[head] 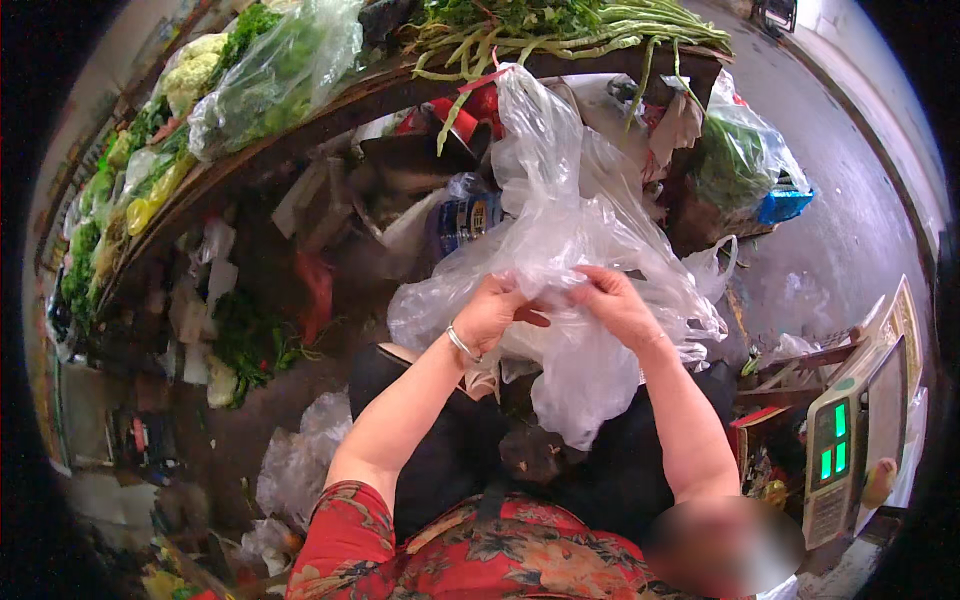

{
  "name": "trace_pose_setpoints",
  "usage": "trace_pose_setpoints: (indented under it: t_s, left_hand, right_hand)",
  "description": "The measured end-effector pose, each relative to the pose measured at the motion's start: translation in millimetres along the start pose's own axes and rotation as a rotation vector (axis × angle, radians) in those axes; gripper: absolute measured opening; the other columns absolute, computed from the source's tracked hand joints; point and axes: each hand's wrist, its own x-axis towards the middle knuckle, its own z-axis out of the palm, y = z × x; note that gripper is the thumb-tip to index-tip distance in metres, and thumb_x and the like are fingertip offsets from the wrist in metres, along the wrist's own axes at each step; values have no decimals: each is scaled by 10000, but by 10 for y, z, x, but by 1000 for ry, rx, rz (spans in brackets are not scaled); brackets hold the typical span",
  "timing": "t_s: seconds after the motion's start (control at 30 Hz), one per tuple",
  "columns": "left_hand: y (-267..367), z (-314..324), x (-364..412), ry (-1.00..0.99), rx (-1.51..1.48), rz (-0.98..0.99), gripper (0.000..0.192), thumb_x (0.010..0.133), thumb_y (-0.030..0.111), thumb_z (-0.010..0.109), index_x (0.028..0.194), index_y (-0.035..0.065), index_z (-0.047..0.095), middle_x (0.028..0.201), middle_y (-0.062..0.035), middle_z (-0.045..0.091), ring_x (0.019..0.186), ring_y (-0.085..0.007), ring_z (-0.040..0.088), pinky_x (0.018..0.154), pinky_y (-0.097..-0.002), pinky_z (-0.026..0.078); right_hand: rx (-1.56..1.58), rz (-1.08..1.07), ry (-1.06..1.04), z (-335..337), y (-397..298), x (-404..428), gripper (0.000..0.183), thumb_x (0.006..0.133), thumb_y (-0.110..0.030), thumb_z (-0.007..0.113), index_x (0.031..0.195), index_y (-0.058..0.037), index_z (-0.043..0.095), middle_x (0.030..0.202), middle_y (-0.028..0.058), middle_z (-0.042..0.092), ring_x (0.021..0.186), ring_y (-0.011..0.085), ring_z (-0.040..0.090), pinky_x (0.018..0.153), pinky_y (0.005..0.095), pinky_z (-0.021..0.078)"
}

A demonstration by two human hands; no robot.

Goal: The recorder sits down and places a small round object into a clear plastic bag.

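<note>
A bundle of thin, clear plastic bags hangs by a red tie from the edge of the vegetable stand and spreads out over my lap. My left hand, with a silver bangle at the wrist, pinches the plastic near the middle of the bundle. Close by on the right, my right hand grips the same crumpled plastic between thumb and fingers. Folds of bag hang below both hands between my knees. Some fingertips are partly hidden by the film.
Long beans and leafy greens lie on the stand ahead, cauliflower at its left. Beneath are a large labelled plastic jar and boxes. Bagged greens are at the right, a lit digital scale at the lower right, loose greens at the left.
</note>
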Motion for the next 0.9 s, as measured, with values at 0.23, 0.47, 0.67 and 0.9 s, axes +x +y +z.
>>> trace_pose_setpoints:
  t_s: [0.23, 0.47, 0.67, 0.9]
  left_hand:
    - [-3, -207, 43, -3, 152, 28, 227, 898, 139, 578, 1082, 11, 612, 951, -114, 682, 808, -223, 680, 703, -343, 561]
    - [414, -427, -32, -36, -497, 138, 332, 920, 229, 431, 1145, 33, 576, 1082, -127, 648, 1061, -268, 596, 881, -453, 485]
    - [680, -1213, -9, 477, -440, 173, 276, 927, 223, 452, 1051, 20, 590, 954, -106, 649, 810, -227, 645, 678, -371, 551]
    - [742, -911, -97, 464, -354, 264, 310, 941, 285, 441, 1042, 39, 600, 931, -78, 650, 761, -204, 643, 618, -327, 543]
  right_hand:
    - [406, -54, 112, -196, -21, -49, 238, 930, -181, 561, 1086, -12, 626, 877, 44, 664, 801, 127, 599, 754, 285, 489]
    - [595, -34, 460, -832, 60, -218, 422, 928, -308, 481, 1207, 5, 524, 1047, 132, 631, 841, 262, 644, 804, 380, 527]
    - [1049, -213, 704, -1815, 180, -281, 287, 936, -204, 400, 1052, -18, 586, 951, 123, 651, 868, 262, 636, 766, 410, 544]
    - [367, -278, 985, -1647, 38, -321, 439, 777, 18, 458, 1208, -28, 522, 968, 91, 611, 945, 223, 595, 876, 359, 481]
